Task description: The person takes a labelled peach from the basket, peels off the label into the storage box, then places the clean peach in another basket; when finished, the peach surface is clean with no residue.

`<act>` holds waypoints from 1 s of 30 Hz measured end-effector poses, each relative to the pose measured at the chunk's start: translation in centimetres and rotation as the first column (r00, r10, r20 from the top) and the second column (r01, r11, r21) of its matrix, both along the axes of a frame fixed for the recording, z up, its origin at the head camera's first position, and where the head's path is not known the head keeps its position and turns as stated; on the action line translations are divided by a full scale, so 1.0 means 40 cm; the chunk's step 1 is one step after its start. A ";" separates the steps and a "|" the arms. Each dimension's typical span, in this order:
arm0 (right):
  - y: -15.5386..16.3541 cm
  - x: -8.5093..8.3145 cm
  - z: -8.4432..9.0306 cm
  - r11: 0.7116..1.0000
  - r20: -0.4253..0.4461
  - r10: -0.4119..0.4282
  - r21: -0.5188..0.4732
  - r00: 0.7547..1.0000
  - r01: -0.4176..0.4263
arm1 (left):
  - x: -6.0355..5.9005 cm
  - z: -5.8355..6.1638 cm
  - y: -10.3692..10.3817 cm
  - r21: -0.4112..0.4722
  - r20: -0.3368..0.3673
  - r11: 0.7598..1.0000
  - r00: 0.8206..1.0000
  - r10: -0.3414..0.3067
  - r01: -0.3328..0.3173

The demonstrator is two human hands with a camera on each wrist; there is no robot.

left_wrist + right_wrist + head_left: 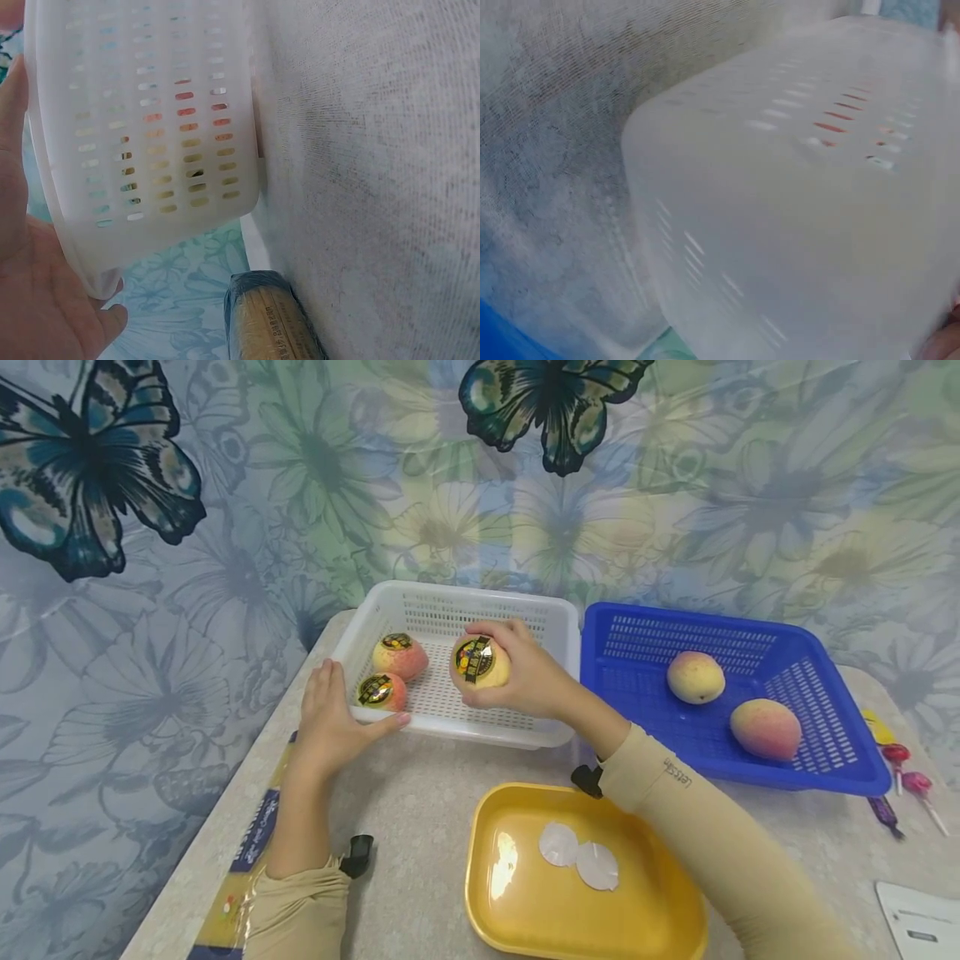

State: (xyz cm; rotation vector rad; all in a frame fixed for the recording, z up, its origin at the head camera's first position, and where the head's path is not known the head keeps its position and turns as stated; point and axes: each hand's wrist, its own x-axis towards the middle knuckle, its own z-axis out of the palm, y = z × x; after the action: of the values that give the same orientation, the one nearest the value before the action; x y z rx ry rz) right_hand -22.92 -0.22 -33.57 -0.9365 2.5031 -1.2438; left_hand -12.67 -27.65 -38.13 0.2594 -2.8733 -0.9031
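Note:
My right hand [528, 672] holds a peach [491, 670] over the white basket [457, 727], fingers and thumb round its sides. A round black-and-gold sticker on that peach faces up. Two more stickered peaches, an upper one [408, 658] and a lower one [393, 693], lie at the left inside the white basket. My left hand [326, 718] rests at the basket's front left corner, its fingers straight along the left rim and its thumb on the front rim. In the left wrist view, the slotted wall of the white basket [150, 247] stands beside the palm.
At right, a blue basket [637, 727] holds two peaches without stickers. A yellow tray [517, 927] in front carries two round white papers [577, 856]. Lollipops [896, 753] lie by the right edge; a long package [258, 839] lies along the left edge.

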 end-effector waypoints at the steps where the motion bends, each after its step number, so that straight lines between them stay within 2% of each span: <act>1: 0.006 0.007 0.006 1.000 -0.003 0.006 -0.004 1.000 -0.006 | 0.000 0.000 0.000 -0.001 -0.001 1.000 1.000 0.000 0.000; 6: 0.038 0.040 0.027 0.999 -0.013 0.048 -0.024 0.999 -0.048 | -0.002 0.000 -0.001 -0.023 -0.007 1.000 1.000 -0.003 0.003; 9: 0.058 0.061 0.032 0.997 -0.015 0.066 -0.032 0.998 -0.066 | -0.001 0.011 0.005 -0.036 -0.020 0.999 1.000 -0.013 0.012; 11: 0.071 0.074 0.033 0.997 -0.010 0.071 -0.035 0.997 -0.071 | 0.005 0.028 0.021 -0.029 -0.061 0.999 0.998 -0.024 0.022; 13: 0.081 0.086 0.035 0.996 -0.015 0.081 -0.038 0.997 -0.081 | 0.014 0.053 0.048 0.005 -0.159 0.998 0.986 -0.054 0.056; 14: 0.085 0.091 0.035 0.996 -0.016 0.085 -0.040 0.996 -0.085 | 0.020 0.066 0.066 0.027 -0.227 0.996 0.971 -0.076 0.084; 15: 0.089 0.096 0.036 0.995 -0.013 0.087 -0.042 0.996 -0.088 | 0.027 0.080 0.086 0.049 -0.302 0.991 0.948 -0.104 0.125; 16: 0.093 0.101 0.037 0.995 -0.016 0.090 -0.043 0.996 -0.091 | 0.035 0.093 0.106 0.061 -0.376 0.983 0.916 -0.139 0.174; 18: 0.098 0.110 0.039 0.994 -0.017 0.100 -0.045 0.995 -0.101 | 0.051 0.117 0.147 0.062 -0.498 0.956 0.839 -0.218 0.285; 20: 0.102 0.119 0.042 0.993 -0.026 0.111 -0.045 0.993 -0.113 | 0.065 0.134 0.184 0.031 -0.569 0.925 0.768 -0.295 0.378; 21: 0.104 0.123 0.042 0.992 -0.034 0.118 -0.043 0.992 -0.119 | 0.070 0.139 0.199 0.016 -0.585 0.910 0.742 -0.327 0.414; 22: 0.106 0.127 0.043 0.991 -0.041 0.126 -0.044 0.991 -0.128 | 0.075 0.143 0.211 0.002 -0.590 0.898 0.725 -0.354 0.440; 24: 0.107 0.132 0.043 0.988 -0.058 0.143 -0.050 0.988 -0.146 | 0.083 0.150 0.231 -0.014 -0.583 0.878 0.710 -0.396 0.478; 26: 0.109 0.137 0.043 0.986 -0.083 0.156 -0.054 0.984 -0.161 | 0.086 0.153 0.243 -0.014 -0.572 0.862 0.703 -0.422 0.506; 30: 0.109 0.147 0.040 0.983 -0.105 0.172 -0.054 0.979 -0.178 | 0.086 0.153 0.256 -0.026 -0.556 0.848 0.697 -0.453 0.530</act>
State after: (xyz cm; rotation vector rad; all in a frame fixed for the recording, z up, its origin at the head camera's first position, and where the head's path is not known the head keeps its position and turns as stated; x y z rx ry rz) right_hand -17.04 4.16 -31.95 -1.2345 2.4040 -1.2559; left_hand -9.23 -17.40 -32.03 -0.6999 -2.3499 -1.0373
